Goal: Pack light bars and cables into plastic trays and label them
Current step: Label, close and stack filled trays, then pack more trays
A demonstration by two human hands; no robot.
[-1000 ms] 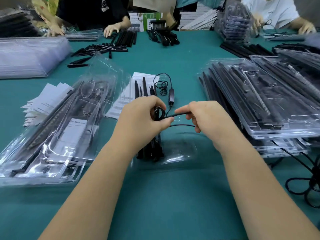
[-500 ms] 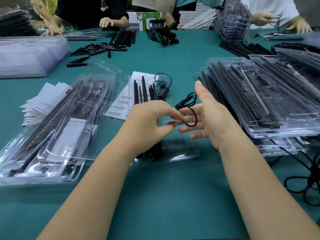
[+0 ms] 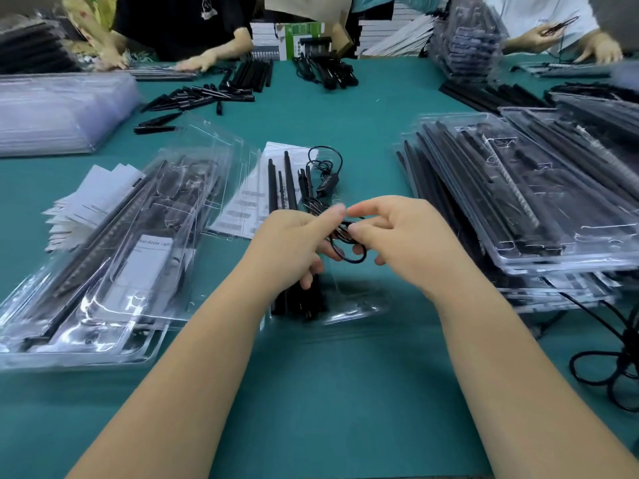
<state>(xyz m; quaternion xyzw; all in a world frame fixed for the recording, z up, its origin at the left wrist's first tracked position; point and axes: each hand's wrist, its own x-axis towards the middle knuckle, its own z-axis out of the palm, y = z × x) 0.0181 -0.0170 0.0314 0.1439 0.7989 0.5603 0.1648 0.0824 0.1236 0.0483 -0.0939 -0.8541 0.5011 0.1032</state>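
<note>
My left hand (image 3: 294,243) and right hand (image 3: 401,236) pinch the cable (image 3: 347,252), fingers curled on it | cable hangs above the open tray (image 3: 359,305) on the counter (image 3: 328,392) | thin, light, springy; I judge it is best to hold at the coil's crossing.

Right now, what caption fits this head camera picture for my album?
Both hands, left hand and right hand, coil a thin black cable above a clear plastic tray.
</note>
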